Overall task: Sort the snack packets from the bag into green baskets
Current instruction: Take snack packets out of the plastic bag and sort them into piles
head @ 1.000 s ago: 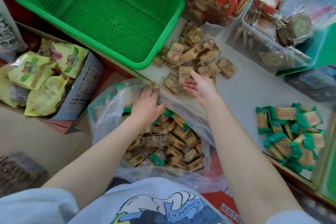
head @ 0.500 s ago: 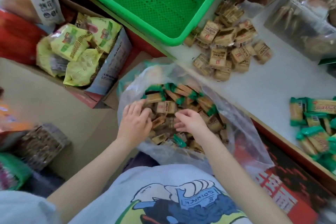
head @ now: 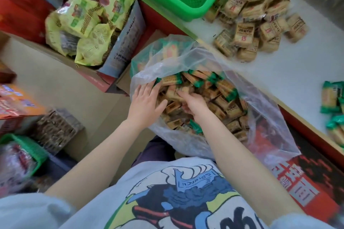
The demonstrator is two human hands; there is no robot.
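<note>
Both hands' grips unclear: left hand [head: 147, 101], right hand [head: 195, 103] among bag [head: 264, 117] packets [head: 229, 107].

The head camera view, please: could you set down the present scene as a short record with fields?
left hand: fingers straight, resting on packets at the bag's left edge
right hand: inside the bag, fingers curled among brown packets; whether it holds one cannot be told
bag: clear plastic, open, holding brown and green packets
green basket: on the table's far side, visible part bare
brown packets: loose pile on the table right of the basket
green packets: group at the table's right edge
table: white top
</note>
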